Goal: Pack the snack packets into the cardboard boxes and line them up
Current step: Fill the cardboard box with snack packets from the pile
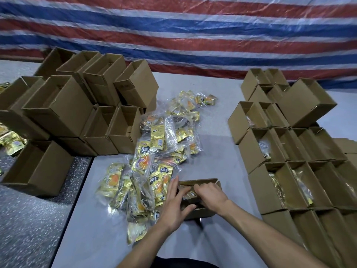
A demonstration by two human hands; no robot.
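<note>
A small open cardboard box stands on the grey table in front of me. My left hand lies against its left side, fingers along the wall and thumb across the near edge. My right hand has its fingers curled down into the box, pressing on a gold snack packet inside. A heap of gold and orange snack packets in clear wrap spreads just left of the box and back toward the middle of the table.
Stacked empty cardboard boxes fill the back left; one more box sits lower left. Rows of boxes, some with packets inside, line the right side. The grey table ends at left above a speckled floor. A striped tarp hangs behind.
</note>
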